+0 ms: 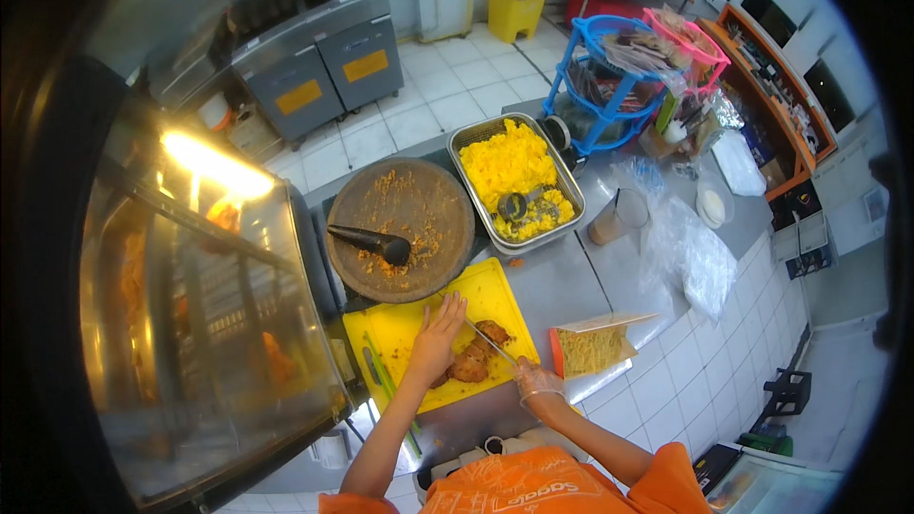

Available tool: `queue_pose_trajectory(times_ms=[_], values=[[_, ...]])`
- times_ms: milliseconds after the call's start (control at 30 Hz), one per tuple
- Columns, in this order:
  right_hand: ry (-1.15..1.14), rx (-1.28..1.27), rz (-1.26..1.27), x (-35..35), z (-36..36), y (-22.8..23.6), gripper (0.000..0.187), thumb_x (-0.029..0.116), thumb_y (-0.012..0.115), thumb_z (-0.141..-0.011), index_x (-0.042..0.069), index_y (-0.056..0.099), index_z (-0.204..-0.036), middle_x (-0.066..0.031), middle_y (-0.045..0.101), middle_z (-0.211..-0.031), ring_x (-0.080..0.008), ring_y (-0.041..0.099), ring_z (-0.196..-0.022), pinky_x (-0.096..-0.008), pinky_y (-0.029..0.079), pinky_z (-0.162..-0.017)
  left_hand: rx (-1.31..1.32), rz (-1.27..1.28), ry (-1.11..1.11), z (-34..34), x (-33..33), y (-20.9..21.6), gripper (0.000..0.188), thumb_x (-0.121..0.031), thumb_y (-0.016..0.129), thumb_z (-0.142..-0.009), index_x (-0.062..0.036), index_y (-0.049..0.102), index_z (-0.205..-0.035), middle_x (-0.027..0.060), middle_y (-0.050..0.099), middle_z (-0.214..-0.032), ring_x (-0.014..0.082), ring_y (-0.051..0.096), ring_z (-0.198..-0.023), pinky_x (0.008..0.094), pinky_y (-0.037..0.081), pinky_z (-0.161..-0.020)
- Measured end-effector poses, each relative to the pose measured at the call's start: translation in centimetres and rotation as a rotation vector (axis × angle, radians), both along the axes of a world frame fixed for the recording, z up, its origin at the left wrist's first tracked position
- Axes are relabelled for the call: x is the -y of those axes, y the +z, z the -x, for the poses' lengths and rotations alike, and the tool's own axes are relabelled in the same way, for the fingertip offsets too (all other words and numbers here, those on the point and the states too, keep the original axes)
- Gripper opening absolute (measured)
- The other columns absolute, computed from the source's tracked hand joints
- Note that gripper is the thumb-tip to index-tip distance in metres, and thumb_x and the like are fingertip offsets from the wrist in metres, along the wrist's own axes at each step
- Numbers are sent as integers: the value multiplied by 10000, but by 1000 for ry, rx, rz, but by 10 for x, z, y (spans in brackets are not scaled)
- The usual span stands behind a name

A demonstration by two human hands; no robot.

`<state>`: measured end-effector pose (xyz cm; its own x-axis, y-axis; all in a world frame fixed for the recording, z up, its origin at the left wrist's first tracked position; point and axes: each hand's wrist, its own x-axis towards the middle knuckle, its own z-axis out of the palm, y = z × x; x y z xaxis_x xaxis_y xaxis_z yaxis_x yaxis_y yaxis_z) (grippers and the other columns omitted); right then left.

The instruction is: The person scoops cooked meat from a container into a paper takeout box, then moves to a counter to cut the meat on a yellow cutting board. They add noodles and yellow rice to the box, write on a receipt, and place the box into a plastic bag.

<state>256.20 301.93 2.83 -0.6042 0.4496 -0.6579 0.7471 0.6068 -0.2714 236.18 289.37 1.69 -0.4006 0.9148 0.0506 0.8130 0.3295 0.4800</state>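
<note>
In my right hand (537,383), which wears a clear glove, is a knife (491,340), its blade slanting up and left across a piece of browned fried meat (468,363). A smaller browned chunk (494,330) lies on the blade's far side. The meat rests on a yellow cutting board (486,284). My left hand (438,331) is over the board, fingers stretched out near the knife's tip; whether it touches the blade I cannot tell. Long thin green strips (383,373) lie at the board's left side.
A stone mortar (419,200) with crumbs and a dark pestle (371,242) stands beyond the board. Right of it is a metal tray (515,246) of yellow food. An open carton (592,350), a cup (619,217) and plastic bags (706,271) are rightward; a lit glass cabinet (219,324) stands left.
</note>
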Motion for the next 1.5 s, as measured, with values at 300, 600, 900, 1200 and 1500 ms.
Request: queue_pose_trajectory(times_ms=[300, 600, 900, 1200, 1500], values=[[85, -57, 138, 22, -31, 47, 209, 189, 505, -931, 115, 516, -1126, -168, 643, -1044, -359, 640, -979, -478, 525, -766, -66, -17, 78, -37, 37, 25, 819, 99, 535, -705, -68, 304, -1473, 142, 334, -1514, 275, 295, -1416, 528, 202, -1145], [353, -27, 98, 30, -24, 17, 308, 81, 527, -893, 166, 538, -1189, -147, 589, -1131, -350, 645, -952, -465, 532, -803, 58, 62, 88, -30, 49, -2, 829, 118, 526, -707, -99, 311, -1478, 105, 345, -1516, 259, 313, -1411, 528, 201, -1142], [112, -31, 146, 39, 6, 37, 345, 323, 360, -989, 128, 529, -1218, -171, 626, -1159, -375, 600, -1059, -484, 492, -869, -58, -40, 155, -12, 57, 21, 836, 113, 531, -693, -87, 316, -1475, 112, 317, -1531, 253, 284, -1426, 519, 184, -1152], [96, -45, 210, 57, -16, 26, 445, 427, 370, -972, 136, 520, -1274, -187, 614, -1200, -385, 599, -1069, -484, 469, -890, 2, 82, 127, -27, 69, 1, 832, 111, 523, -697, -90, 310, -1476, 117, 307, -1534, 253, 286, -1425, 540, 148, -1155], [246, -355, 11, 60, 1, 0, 283, 118, 458, -908, 128, 568, -1168, -178, 598, -1087, -372, 638, -943, -463, 523, -800, -73, 87, 129, 0, 61, 16, 818, 102, 518, -703, -84, 317, -1474, 126, 306, -1534, 255, 281, -1427, 526, 149, -1160]])
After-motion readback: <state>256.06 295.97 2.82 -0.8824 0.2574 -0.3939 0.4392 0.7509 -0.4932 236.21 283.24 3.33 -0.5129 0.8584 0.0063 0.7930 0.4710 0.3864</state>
